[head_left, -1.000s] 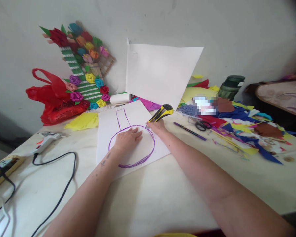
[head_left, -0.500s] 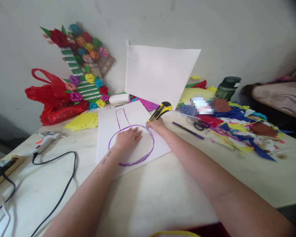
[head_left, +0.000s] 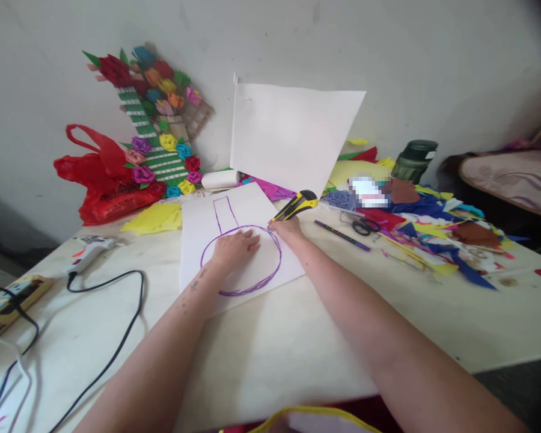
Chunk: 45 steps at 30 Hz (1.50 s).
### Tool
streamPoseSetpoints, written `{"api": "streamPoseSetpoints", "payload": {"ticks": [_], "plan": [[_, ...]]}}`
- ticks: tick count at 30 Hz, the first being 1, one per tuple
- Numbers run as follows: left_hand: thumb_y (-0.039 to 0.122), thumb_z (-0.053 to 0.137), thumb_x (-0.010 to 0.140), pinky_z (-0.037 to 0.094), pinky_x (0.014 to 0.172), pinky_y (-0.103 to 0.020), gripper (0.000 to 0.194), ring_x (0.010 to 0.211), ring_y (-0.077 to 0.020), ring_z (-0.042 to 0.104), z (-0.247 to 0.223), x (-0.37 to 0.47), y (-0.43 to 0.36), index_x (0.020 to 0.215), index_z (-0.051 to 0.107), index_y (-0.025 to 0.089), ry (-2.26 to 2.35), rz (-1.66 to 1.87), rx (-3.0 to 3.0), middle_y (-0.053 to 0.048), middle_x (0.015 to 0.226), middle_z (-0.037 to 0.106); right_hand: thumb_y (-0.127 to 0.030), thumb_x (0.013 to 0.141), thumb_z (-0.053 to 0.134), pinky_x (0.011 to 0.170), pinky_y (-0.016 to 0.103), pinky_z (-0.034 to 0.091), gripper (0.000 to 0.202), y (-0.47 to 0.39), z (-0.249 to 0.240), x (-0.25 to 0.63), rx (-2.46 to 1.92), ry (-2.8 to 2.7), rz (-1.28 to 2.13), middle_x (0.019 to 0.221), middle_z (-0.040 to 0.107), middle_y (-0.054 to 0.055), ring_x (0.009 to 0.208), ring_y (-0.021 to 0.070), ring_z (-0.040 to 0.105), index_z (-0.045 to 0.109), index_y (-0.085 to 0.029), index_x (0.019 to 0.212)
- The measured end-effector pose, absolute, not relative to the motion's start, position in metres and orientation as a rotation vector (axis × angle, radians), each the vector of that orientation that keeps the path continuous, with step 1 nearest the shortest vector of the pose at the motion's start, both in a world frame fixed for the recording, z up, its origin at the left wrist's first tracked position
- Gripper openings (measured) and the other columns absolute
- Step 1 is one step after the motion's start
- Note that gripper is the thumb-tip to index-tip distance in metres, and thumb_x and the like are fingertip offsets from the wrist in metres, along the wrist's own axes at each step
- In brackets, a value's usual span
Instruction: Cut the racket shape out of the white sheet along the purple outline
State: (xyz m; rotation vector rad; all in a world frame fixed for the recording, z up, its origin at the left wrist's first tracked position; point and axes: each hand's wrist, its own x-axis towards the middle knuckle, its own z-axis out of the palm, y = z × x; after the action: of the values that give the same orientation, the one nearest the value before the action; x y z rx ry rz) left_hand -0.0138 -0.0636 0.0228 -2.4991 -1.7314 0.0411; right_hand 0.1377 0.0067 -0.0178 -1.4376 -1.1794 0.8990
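A white sheet [head_left: 198, 219] lies on the table, bearing a purple-drawn circle [head_left: 280, 258] with a narrow rectangle above it. My left hand [head_left: 237, 248] rests flat inside the circle, fingers spread and pointing right, pressing on the sheet. In my right hand [head_left: 286, 230] is a yellow and black utility knife [head_left: 297, 205], gripped low near its blade end. The knife slants up to the right, its tip at the circle's upper right line. Fingers hide part of the blade.
A white board [head_left: 293, 135] leans at the back. Right of the sheet lie a purple pen [head_left: 341, 235], scissors [head_left: 365, 226] and coloured scraps [head_left: 473, 234]. A glue gun [head_left: 88, 255], black cable [head_left: 140, 294], power strip [head_left: 15, 300] and red bag [head_left: 103, 180] are at left.
The view has shifted slightly. The knife's handle leans a little further right and lower, still in my right hand. My left hand stays on the sheet.
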Motion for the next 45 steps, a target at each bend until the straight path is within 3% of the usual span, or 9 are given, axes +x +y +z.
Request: {"api": "streamPoseSetpoints", "payload": {"ticks": [20, 32, 45], "plan": [[0.046, 0.024, 0.087, 0.043, 0.084, -0.034, 0.042, 0.113, -0.0204, 0.049, 0.021, -0.015, -0.062, 0.117, 0.052, 0.037, -1.728, 0.027, -2.493, 0.008, 0.133, 0.044, -0.016, 0.051, 0.059, 0.051, 0.022, 0.045, 0.013, 0.006, -0.02, 0.139, -1.441, -1.17, 0.884, 0.066, 0.066, 0.004, 0.061, 0.0161, 0.061, 0.063, -0.014, 0.063], [0.046, 0.025, 0.088, 0.042, 0.084, -0.035, 0.041, 0.111, -0.0205, 0.05, 0.02, -0.013, -0.063, 0.115, 0.053, 0.037, -1.731, -0.007, -2.5, 0.005, 0.129, 0.049, -0.02, 0.053, 0.06, 0.059, 0.024, 0.048, 0.018, 0.0, -0.019, 0.143, -1.584, -1.219, 0.803, 0.073, 0.068, 0.005, 0.071, 0.0177, 0.063, 0.065, -0.017, 0.071], [0.044, 0.025, 0.088, 0.039, 0.088, -0.036, 0.04, 0.115, -0.0198, 0.045, 0.019, -0.012, -0.059, 0.114, 0.053, 0.035, -1.789, 0.011, -2.499, 0.002, 0.128, 0.05, -0.016, 0.053, 0.056, 0.052, 0.022, 0.046, 0.011, 0.014, -0.02, 0.137, -1.482, -1.235, 0.832, 0.064, 0.065, 0.003, 0.062, 0.0157, 0.061, 0.062, -0.016, 0.062]]}}
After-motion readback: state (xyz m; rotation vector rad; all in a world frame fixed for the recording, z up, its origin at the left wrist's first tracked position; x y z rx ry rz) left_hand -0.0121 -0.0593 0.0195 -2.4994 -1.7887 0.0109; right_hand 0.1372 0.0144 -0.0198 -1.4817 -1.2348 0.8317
